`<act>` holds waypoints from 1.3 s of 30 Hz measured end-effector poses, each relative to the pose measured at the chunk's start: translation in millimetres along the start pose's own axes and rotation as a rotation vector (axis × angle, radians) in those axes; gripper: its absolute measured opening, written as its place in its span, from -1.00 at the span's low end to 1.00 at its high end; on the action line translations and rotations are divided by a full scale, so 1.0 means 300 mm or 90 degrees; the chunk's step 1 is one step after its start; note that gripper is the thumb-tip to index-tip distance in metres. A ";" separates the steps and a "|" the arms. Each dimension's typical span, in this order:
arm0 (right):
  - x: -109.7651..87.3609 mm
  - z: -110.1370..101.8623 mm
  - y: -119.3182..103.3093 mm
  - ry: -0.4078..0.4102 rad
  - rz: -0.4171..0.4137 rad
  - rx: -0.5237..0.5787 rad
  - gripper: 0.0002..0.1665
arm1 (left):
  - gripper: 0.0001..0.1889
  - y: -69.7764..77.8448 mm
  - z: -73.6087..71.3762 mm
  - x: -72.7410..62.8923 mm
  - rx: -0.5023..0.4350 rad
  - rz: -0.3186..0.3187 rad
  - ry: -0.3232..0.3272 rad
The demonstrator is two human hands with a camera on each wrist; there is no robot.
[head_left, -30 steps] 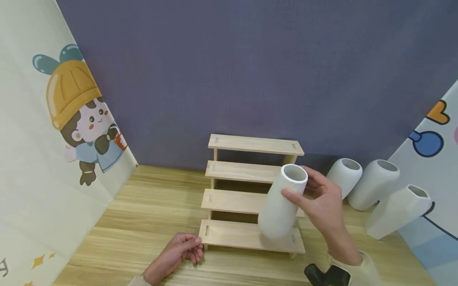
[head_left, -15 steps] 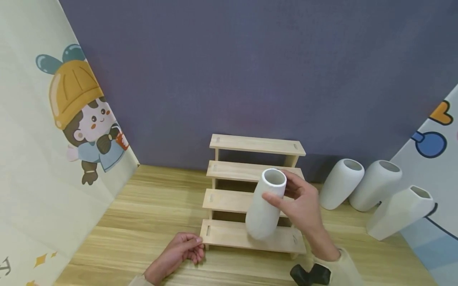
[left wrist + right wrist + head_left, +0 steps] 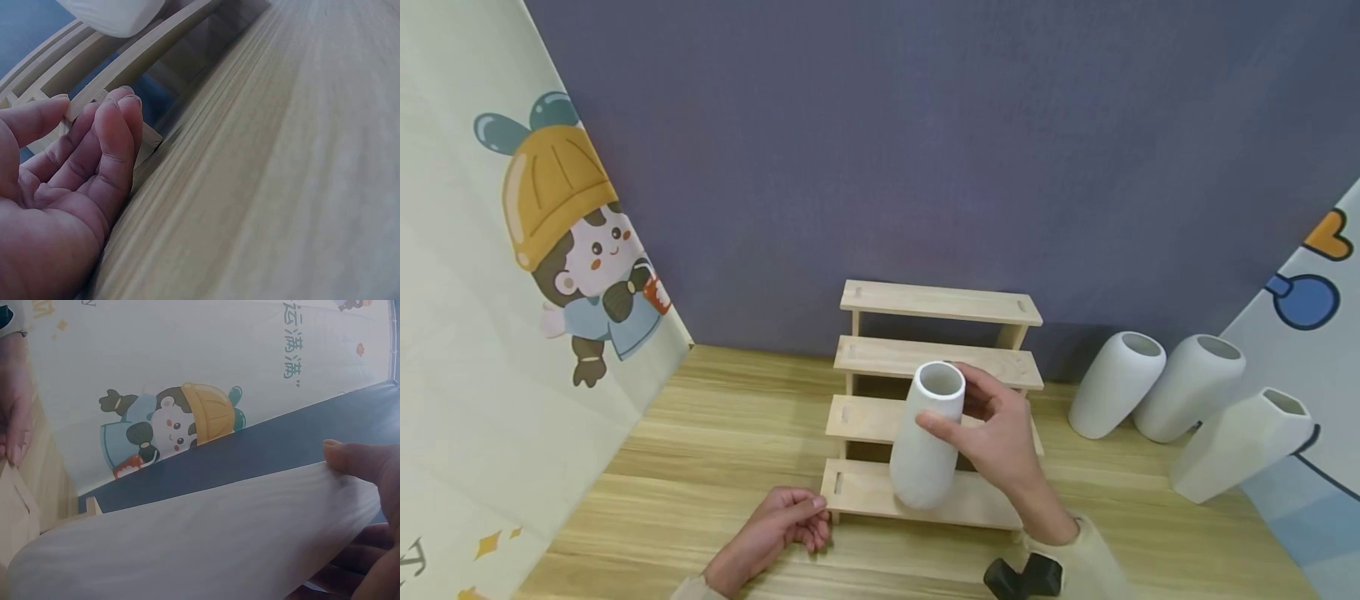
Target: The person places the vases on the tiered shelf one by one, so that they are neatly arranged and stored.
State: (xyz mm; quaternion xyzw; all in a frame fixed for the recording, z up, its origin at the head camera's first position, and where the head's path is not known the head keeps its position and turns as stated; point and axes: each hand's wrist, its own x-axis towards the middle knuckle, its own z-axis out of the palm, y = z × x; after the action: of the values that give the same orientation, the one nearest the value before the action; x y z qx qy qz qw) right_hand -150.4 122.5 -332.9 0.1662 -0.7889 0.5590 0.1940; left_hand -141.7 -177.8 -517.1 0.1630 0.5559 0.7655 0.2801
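A white round-mouthed vase (image 3: 927, 450) is upright over the bottom step of a four-tier wooden display stand (image 3: 874, 489). My right hand (image 3: 996, 433) grips it near the rim, thumb on the front and fingers behind. Up close in the right wrist view, the vase's smooth side (image 3: 187, 544) fills the lower part, with the thumb (image 3: 356, 459) along its upper edge. At the stand's front left corner, my left hand (image 3: 786, 521) pinches the end of the bottom step. The left wrist view has its thumb above the step's corner (image 3: 84, 103) and curled fingers (image 3: 112, 137) below.
Two more round white vases (image 3: 1116, 387) (image 3: 1191, 392) and a faceted white vase (image 3: 1236, 450) stand on the wooden tabletop (image 3: 715, 433) to the right. A dark blue backdrop (image 3: 925, 150) rises behind the stand, with printed panels (image 3: 460, 350) at both sides.
My right hand has carried the vase leftward and slightly down, from the right part of the bottom step to nearer its middle. The left hand has stayed at the stand's corner.
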 end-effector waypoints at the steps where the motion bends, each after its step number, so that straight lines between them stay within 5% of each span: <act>1: -0.001 0.007 0.000 -0.003 0.000 0.003 -0.36 | -0.71 0.001 0.001 0.000 0.000 0.000 0.000; 39: -0.012 0.196 0.009 -0.033 -0.065 0.036 -0.30 | -0.72 -0.002 -0.001 -0.001 0.008 -0.007 0.006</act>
State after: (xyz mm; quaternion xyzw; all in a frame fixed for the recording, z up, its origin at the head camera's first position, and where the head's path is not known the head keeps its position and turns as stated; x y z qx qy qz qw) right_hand -155.7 68.0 -354.6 0.2257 -0.7682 0.5658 0.1969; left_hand -141.5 -178.0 -517.8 0.1579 0.5628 0.7614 0.2802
